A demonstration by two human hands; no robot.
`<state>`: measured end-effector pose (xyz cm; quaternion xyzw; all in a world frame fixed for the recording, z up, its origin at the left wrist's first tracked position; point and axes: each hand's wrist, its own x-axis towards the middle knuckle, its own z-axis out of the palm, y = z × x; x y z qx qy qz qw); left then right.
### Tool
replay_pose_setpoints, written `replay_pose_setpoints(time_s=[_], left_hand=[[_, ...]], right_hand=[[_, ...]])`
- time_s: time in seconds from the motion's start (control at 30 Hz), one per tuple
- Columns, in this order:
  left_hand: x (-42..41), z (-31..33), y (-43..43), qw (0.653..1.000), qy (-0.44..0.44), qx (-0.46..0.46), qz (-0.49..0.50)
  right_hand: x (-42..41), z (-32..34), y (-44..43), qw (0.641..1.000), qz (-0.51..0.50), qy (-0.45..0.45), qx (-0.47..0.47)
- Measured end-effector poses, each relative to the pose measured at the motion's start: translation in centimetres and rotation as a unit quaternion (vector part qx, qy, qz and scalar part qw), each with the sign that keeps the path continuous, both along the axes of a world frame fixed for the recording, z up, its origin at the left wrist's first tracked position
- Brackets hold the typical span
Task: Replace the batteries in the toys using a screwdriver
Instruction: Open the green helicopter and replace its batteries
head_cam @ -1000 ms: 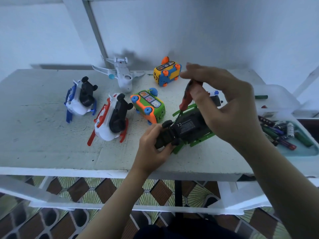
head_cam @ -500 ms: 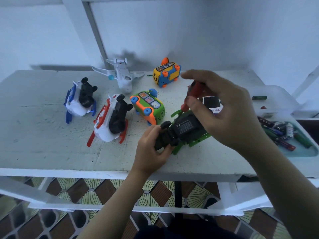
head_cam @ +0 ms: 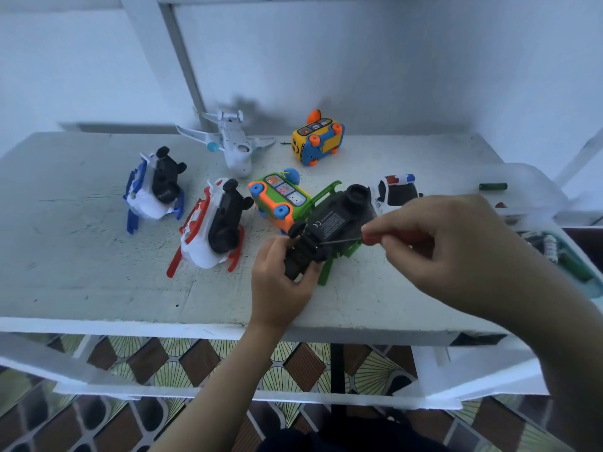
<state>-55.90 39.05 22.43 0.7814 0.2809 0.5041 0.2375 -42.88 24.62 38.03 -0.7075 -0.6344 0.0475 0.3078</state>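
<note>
A black and green toy lies upside down on the white table, its black underside with a label facing up. My left hand grips its near end. My right hand pinches a red-handled screwdriver, now lying nearly level, its thin shaft pointing left with the tip on the toy's underside near my left hand's fingers.
Other toys stand behind: a red and white one, a blue and white one, a green and orange bus, a white plane, a yellow bus, a police car. A tray of batteries sits at the right.
My right hand has dropped and swung the screwdriver from upright over the toy's far end to nearly level, tip now at the near end. The toy has turned a little.
</note>
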Motion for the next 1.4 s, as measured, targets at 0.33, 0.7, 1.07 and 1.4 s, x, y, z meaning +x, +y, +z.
replay_pose_setpoints(time_s=[0.33,0.7,1.07,1.4], left_hand=[[0.1,-0.1,0.0,1.0,0.0,0.007,0.005],[0.1,-0.1,0.2,1.0,-0.002,-0.011,0.016],[0.0,-0.2,0.0,0.999,0.006,0.028,-0.016],[-0.3,-0.1,0.1,0.999,0.014,0.014,-0.031]], right_hand=[[-1.5,-1.3,0.2,0.992,-0.006,-0.014,-0.122],[-2.6,-2.5,0.0,0.996,-0.037,-0.061,-0.058],[-2.2,-1.3,-0.2,0.994,-0.03,0.022,-0.106],[-2.2,-1.6,-0.1,0.994,-0.058,0.02,-0.09]])
